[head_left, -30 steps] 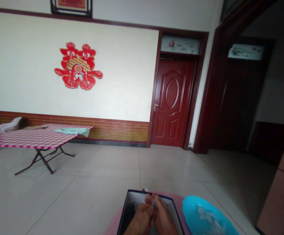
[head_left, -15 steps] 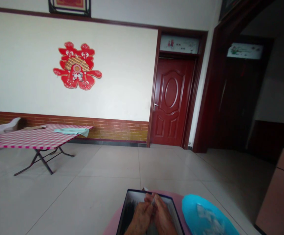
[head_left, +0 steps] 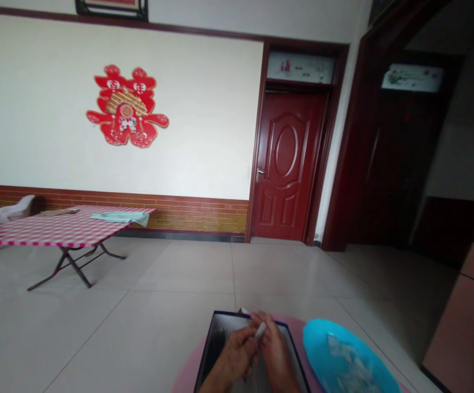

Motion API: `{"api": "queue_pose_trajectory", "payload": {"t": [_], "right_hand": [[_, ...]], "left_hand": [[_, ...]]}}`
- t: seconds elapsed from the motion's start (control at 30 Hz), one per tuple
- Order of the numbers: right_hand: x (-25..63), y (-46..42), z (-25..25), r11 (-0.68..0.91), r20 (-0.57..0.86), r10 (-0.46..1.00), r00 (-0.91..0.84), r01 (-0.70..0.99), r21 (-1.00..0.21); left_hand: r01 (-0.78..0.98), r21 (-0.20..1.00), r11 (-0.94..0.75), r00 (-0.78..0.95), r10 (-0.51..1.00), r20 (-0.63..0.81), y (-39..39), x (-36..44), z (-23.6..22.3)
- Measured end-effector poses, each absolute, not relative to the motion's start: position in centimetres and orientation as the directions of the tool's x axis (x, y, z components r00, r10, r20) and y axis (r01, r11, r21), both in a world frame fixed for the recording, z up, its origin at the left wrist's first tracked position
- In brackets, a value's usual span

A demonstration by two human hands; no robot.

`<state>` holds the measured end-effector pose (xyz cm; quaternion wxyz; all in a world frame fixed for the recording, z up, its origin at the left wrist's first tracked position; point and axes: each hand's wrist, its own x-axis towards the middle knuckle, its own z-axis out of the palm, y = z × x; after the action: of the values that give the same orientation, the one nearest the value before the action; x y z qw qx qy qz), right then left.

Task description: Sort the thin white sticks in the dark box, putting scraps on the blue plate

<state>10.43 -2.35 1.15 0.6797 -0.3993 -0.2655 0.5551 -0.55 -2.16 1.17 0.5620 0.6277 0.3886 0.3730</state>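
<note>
Tiled room | left hand (head_left: 237, 355), right hand (head_left: 275, 352) pinching white strip (head_left: 260, 330) | over dark box (head_left: 220, 335)

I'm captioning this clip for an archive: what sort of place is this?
Probably a room in a Chinese-style home: a red paper-cut wall decoration, a dark red panelled door, and a folding table with a pink checked cloth on a tiled floor.

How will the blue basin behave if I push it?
The blue basin looks like thin plastic, so it is probably light and a little flexible. Sitting on the smooth-looking pink round top, it would likely slide before it tips. The white scraps inside seem light and could shift.
</note>
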Motion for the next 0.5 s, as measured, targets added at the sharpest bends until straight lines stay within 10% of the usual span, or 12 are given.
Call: {"api": "queue_pose_trajectory", "payload": {"t": [0.5], "right_hand": [[11.4, -1.9, 1.3, 0.105, -0.144, 0.884, 0.444, -0.489, -0.866]], "left_hand": [[0.056, 0.989, 0.134, 0.174, 0.975, -0.142, -1.9, -2.0, 3.3]]}}
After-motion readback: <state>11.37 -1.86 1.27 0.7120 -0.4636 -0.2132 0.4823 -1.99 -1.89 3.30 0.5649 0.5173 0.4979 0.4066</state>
